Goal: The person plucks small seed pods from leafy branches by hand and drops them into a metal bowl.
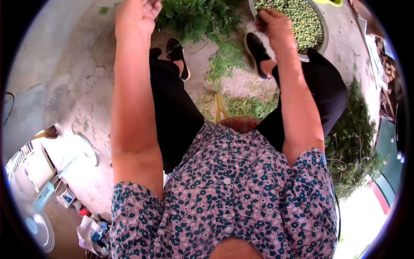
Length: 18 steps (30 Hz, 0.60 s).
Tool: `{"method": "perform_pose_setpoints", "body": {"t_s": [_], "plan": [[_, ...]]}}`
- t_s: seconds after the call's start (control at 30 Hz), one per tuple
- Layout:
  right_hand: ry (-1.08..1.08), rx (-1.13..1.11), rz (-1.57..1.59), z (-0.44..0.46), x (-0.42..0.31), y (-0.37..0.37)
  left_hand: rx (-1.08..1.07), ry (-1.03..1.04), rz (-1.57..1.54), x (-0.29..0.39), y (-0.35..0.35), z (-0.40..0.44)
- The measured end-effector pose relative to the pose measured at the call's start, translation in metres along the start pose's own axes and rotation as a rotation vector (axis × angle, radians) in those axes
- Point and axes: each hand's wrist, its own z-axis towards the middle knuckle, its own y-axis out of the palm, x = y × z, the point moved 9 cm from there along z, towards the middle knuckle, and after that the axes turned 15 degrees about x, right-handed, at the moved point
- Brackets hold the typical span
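Observation:
At the top edge, partly cut off, is my left hand [137, 16]. Its visible fingers curl inward beside a pile of feathery green sprigs [194, 19]; whatever they hold, if anything, is hidden. My right hand [278, 29] reaches over the left part of a wide metal basin [324, 36]. Small round green berries [304, 21] fill this basin. The fingers of that hand are bent and pressed together, pointing left near the rim, and I cannot make out anything between them.
Loose green sprigs [228, 56] lie on the concrete floor between my black shoes [176, 49]. More cut branches [351, 142] are heaped at the right. A broom head [51, 132], a pale fan-like object [41, 228] and assorted household items stand at the lower left.

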Motion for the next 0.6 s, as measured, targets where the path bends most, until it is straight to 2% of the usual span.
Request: {"method": "perform_pose_setpoints", "body": {"t_s": [0.13, 0.27, 0.4, 0.5, 0.53, 0.57, 0.6], "plan": [[0.173, -0.113, -0.274, -0.005, 0.093, 0.005, -0.021, -0.034, 0.035, 0.001, 0.026, -0.010], [0.291, -0.268, -0.685, -0.014, 0.189, -0.019, -0.028, -0.089, 0.001, 0.006, 0.028, -0.026], [0.408, -0.186, -0.723, -0.030, 0.242, -0.051, 0.064, -0.086, -0.123, 0.017, 0.013, -0.049], [0.332, -0.165, -0.739, -0.033, 0.275, -0.056, 0.006, -0.126, -0.179, 0.027, 0.011, -0.052], [0.168, -0.176, -0.817, -0.029, 0.285, -0.054, -0.187, -0.328, -0.251, 0.031, 0.024, -0.058], [0.002, -0.188, -0.890, -0.029, 0.293, -0.054, -0.163, -0.299, -0.230, 0.036, 0.015, -0.059], [0.021, -0.197, -0.889, -0.035, 0.300, -0.053, -0.142, -0.266, -0.208, 0.042, 0.017, -0.064]]}}
